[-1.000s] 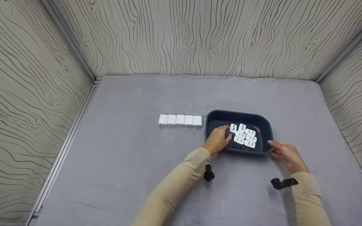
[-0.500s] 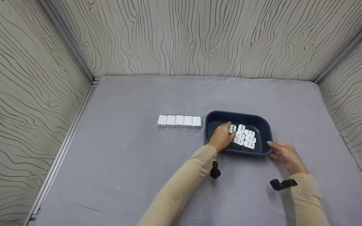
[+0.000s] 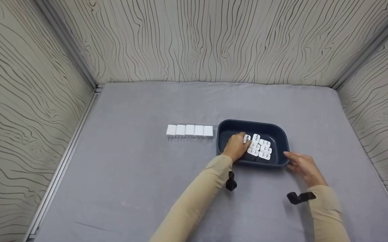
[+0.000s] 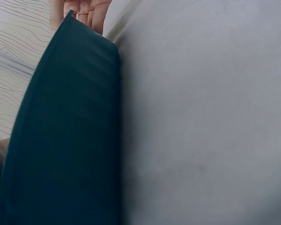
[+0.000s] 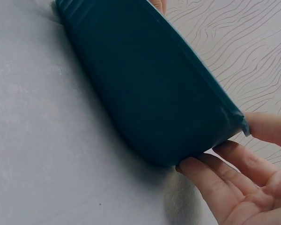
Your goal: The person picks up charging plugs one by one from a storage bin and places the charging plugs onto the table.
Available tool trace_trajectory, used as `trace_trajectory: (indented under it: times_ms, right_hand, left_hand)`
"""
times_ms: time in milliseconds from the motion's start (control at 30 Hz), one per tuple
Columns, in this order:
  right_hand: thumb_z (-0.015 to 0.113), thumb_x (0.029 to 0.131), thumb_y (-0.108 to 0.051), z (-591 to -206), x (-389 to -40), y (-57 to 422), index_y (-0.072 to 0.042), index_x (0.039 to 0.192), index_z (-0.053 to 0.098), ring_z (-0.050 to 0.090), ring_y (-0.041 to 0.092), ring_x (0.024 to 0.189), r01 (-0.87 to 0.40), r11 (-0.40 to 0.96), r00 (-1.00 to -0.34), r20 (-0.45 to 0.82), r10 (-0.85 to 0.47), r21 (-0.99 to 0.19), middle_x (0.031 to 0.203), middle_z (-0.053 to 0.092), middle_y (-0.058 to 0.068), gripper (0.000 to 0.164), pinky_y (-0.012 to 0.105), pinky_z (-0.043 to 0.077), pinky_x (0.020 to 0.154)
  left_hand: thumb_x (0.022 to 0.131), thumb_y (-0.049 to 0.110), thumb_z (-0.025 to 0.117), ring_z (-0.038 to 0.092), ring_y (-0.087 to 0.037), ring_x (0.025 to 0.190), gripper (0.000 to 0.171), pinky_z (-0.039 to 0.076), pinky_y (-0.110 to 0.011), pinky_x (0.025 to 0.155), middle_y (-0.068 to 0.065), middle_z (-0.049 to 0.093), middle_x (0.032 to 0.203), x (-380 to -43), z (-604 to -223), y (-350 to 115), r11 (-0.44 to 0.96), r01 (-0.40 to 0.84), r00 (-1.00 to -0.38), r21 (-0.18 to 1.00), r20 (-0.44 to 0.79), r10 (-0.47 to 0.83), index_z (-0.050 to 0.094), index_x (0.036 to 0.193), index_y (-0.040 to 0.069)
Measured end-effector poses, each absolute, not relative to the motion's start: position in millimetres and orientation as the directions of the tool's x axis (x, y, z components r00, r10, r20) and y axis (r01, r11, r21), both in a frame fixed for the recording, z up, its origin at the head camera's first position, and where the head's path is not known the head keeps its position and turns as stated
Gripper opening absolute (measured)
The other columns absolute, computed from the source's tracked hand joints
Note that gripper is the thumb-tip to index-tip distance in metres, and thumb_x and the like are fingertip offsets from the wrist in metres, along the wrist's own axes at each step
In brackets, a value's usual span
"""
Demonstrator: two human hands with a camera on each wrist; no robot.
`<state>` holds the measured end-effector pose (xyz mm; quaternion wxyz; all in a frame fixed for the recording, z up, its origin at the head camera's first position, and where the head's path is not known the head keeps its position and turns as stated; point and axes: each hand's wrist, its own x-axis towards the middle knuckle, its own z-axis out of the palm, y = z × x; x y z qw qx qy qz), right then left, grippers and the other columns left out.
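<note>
A dark blue basin [image 3: 253, 123] stands on the grey cloth, holding a cluster of white plug adapters [image 3: 259, 148], prongs facing up. My left hand [image 3: 235, 148] reaches over its near left side, with thumb and fingers around the leftmost adapter [image 3: 246, 138]. The basin's outer wall [image 4: 68, 126] hides most of that hand in the left wrist view. At the right end, my right hand [image 3: 305, 167] holds the basin, thumb at the rim and fingers [image 5: 215, 183] under the wall.
Left of the basin, several white plug adapters [image 3: 190, 130] stand side by side in a straight row, prongs toward me. Wood-patterned panels [image 3: 194, 40] enclose the cloth-covered table [image 3: 130, 174] at the back and sides. A black wrist camera mount [image 3: 231, 181] hangs beside each sleeve.
My left hand has moved slightly right and farther into the basin, closing around the leftmost adapter. My right hand stays at the rim; the head view has shifted slightly.
</note>
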<state>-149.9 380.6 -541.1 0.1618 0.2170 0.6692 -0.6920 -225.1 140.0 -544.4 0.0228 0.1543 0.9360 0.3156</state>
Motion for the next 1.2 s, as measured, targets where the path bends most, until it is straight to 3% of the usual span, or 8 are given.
trace_trajectory:
  times_ms: [367, 767, 1200]
  right_hand:
    - [0.069, 0.088, -0.026, -539.0, -149.6, 383.1, -0.027, 0.082, 0.069, 0.066, -0.006, 0.084, 0.521, -0.027, -0.851, -0.522, 0.066, -0.853, 0.086, 0.069, -0.020, 0.006, 0.015, 0.057, 0.077]
    - [0.066, 0.091, -0.021, -540.7, -150.1, 383.2, -0.024, 0.086, 0.070, 0.068, -0.004, 0.085, 0.497, -0.059, -0.865, -0.500, 0.040, -0.866, 0.085, 0.071, -0.016, 0.007, 0.014, 0.056, 0.078]
    - [0.065, 0.091, -0.020, -541.7, -150.2, 383.6, -0.026, 0.084, 0.070, 0.069, -0.002, 0.084, 0.487, -0.072, -0.871, -0.490, 0.036, -0.871, 0.085, 0.072, -0.015, 0.010, 0.015, 0.056, 0.078]
  left_hand:
    - [0.092, 0.021, 0.059, 0.073, -0.023, 0.090, 0.021, 0.058, -0.031, 0.074, -0.011, 0.075, 0.099, -225.1, -538.1, 135.4, 0.771, 0.263, -0.950, 0.580, 0.016, 0.312, 0.067, 0.106, 0.007]
    - [0.094, 0.026, 0.059, 0.072, -0.021, 0.096, 0.026, 0.058, -0.030, 0.080, -0.012, 0.074, 0.103, -226.0, -535.1, 129.9, 0.808, 0.224, -0.945, 0.545, -0.083, 0.318, 0.067, 0.109, 0.006]
    - [0.089, 0.022, 0.060, 0.072, -0.021, 0.083, 0.018, 0.056, -0.031, 0.068, -0.011, 0.075, 0.092, -224.6, -532.9, 127.6, 0.817, 0.280, -0.926, 0.504, -0.084, 0.369, 0.068, 0.083, 0.007]
